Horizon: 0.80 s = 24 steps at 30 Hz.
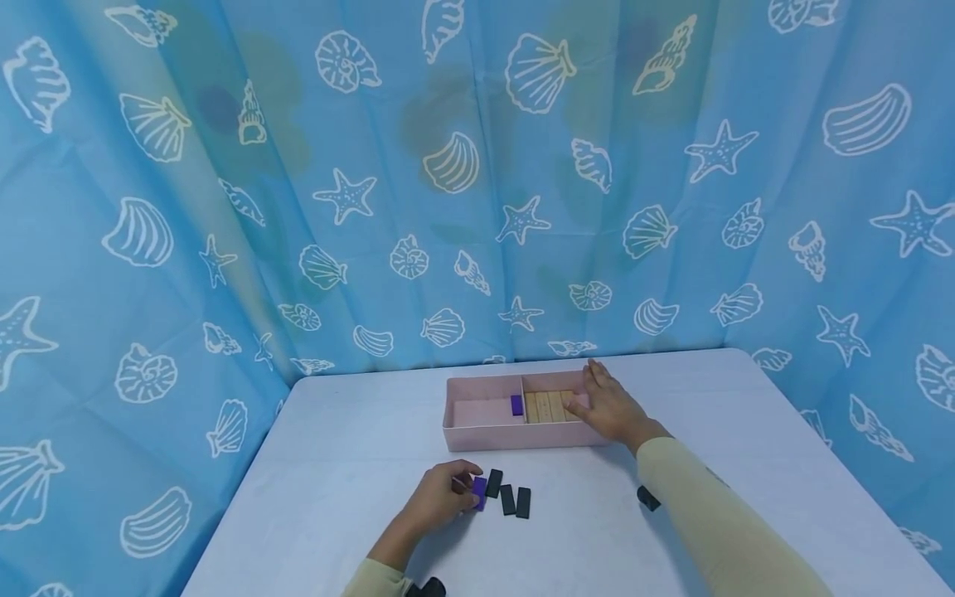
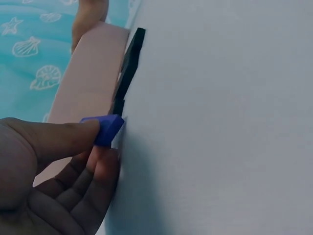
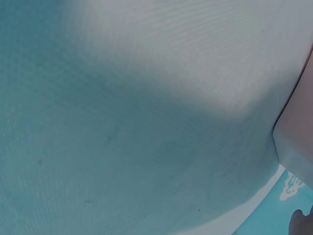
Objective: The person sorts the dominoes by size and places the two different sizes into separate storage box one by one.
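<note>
Well in from the far edge of the surface [image 1: 589, 531], left hand [image 1: 438, 496] pinches the purple block [image 1: 481, 490] between thumb and curled fingers; block's long axis points roughly at the pink box [image 1: 492, 439] beyond. Farther off, right hand [image 1: 615, 408], fingers extended, rests at the box's right end.

No readable text, labels, numbers

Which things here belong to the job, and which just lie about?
Apparently in use:
purple block pinched by left hand
three black blocks
pink divided box, right hand at its end
wooden blocks, second purple block inside it

Surroundings:
seashell-print curtain
white table
</note>
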Motion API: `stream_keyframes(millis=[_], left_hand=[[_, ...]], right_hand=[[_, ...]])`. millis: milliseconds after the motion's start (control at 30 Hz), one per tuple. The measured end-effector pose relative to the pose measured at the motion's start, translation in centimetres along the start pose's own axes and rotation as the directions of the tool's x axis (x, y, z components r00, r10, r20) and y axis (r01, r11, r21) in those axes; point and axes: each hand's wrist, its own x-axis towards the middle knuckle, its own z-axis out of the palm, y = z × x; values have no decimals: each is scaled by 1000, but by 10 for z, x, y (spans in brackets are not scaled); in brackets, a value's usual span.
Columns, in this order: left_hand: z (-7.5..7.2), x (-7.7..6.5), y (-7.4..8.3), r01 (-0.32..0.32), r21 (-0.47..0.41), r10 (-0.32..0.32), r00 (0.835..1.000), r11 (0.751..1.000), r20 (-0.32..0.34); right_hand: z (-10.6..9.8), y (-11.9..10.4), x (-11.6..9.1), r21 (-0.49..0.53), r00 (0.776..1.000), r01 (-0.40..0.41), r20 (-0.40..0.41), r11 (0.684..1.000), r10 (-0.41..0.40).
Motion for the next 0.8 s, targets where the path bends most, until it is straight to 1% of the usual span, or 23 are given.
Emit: stream_keyframes(millis=[100, 167, 300, 400, 567, 800], left_hand=[[-5, 5, 2, 7, -37, -6, 1000, 999, 3], [-8, 8, 5, 25, -69, -26, 1000, 997, -1], [-13, 13, 9, 62, -136, -64, 998, 989, -8], [-15, 18, 11, 71, -184, -71, 997, 980, 4], [-19, 26, 16, 55, -233, -50, 998, 971, 26], [-26, 37, 19, -20, -251, 25, 1000, 968, 17]], right_hand=[[-2, 1, 0, 8, 1000, -4, -6, 1000, 4], [-3, 1, 0, 15, 1000, -5, -8, 1000, 6], [-2, -1, -2, 27, 1000, -8, -5, 1000, 8], [-3, -3, -3, 26, 1000, -11, -1, 1000, 11], [-5, -3, -3, 17, 1000, -6, -11, 1000, 7], [-4, -3, -5, 25, 1000, 9, -23, 1000, -8]])
